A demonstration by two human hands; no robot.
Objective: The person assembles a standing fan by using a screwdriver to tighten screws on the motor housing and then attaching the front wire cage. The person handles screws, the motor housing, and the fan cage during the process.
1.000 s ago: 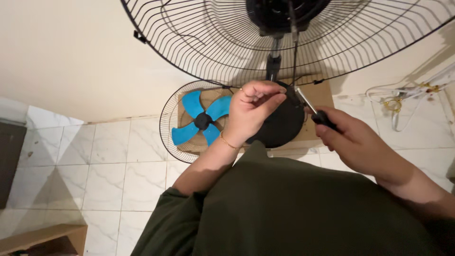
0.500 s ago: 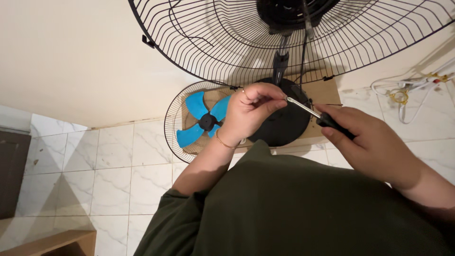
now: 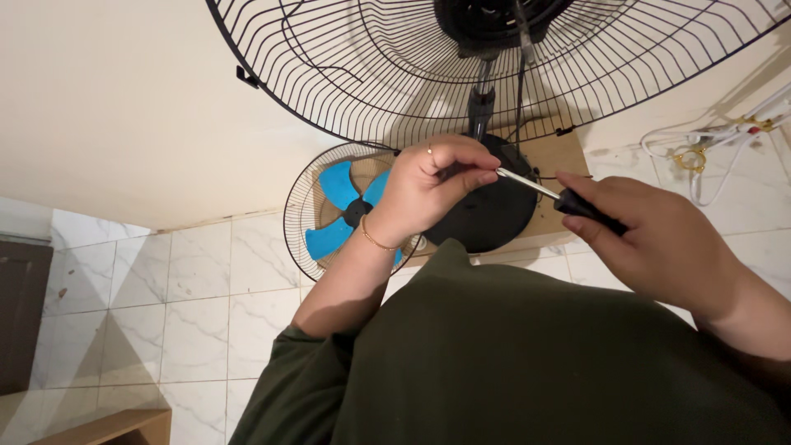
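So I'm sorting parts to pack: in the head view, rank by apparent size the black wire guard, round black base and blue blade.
Largest to smallest:
black wire guard, nearest the camera
round black base
blue blade

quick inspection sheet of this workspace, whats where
surface: white marbled floor tiles, a brown board under the fan base.
job's things: screwdriver; black fan guard above; round black fan base.
clutter: second wire guard with blue fan blade on the floor.
hands: right hand grips the screwdriver handle; left hand pinches at its tip.
cables: white cords on the floor at right.
surroundings: cream wall, wooden edge bottom left.
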